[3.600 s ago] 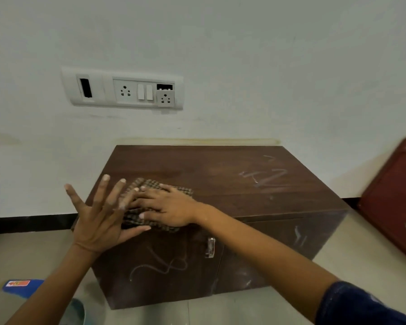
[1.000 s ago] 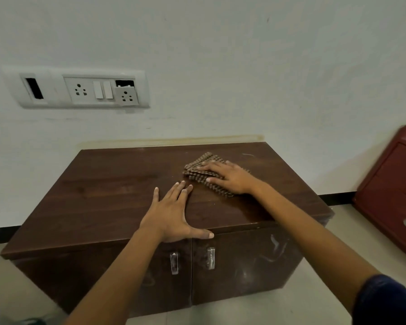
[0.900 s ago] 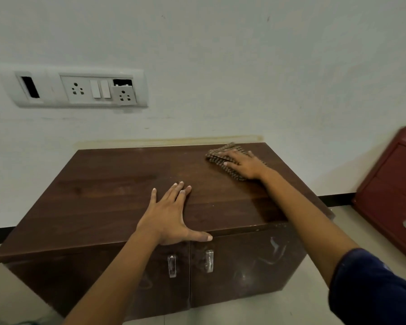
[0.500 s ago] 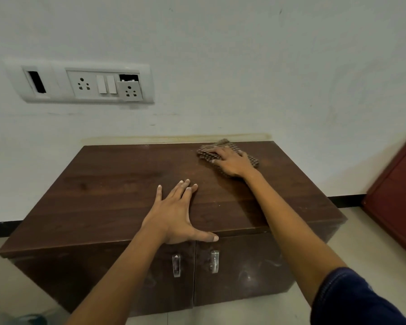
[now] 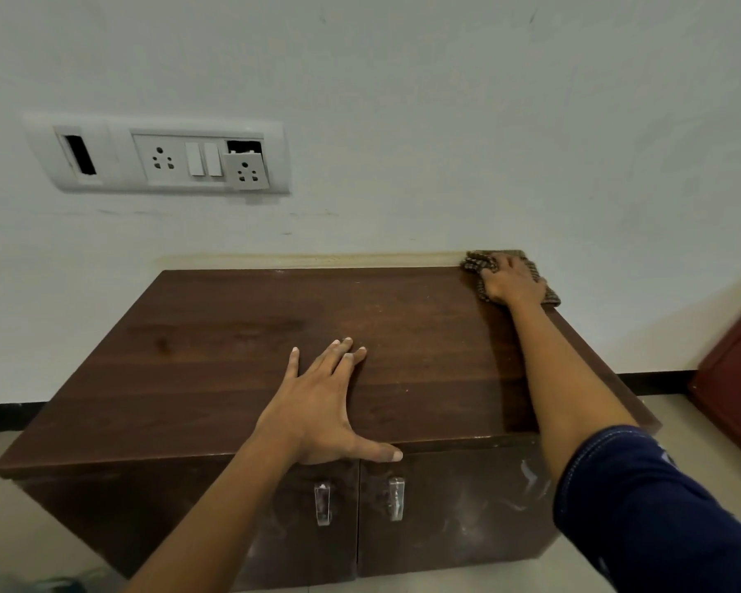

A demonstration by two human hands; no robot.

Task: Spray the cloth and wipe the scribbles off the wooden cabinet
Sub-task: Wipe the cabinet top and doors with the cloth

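Cloth lies bunched under the right hand at the far right corner of the cabinet top, touching the back edge by the wall. The palm presses down on it and the fingers look bent into its folds, so the hold reads as a pressing grip rather than a flat push; at this distance the fingertips are hard to make out. A strip of cloth shows beyond the fingers and another behind the wrist, towards the right edge. The right arm is stretched almost to full reach across the top.

The left hand lies flat and spread near the middle of the front edge, holding nothing, its thumb along the edge above the handles.

The top looks free of marks from here. Pale scribbles show on the right door, below the front edge and under the right forearm. They lie towards the person and downward from the cloth, so the likely next stroke draws it back across the top and over the front edge. The left hand is nearer but empty; the right already carries the cloth on that side.
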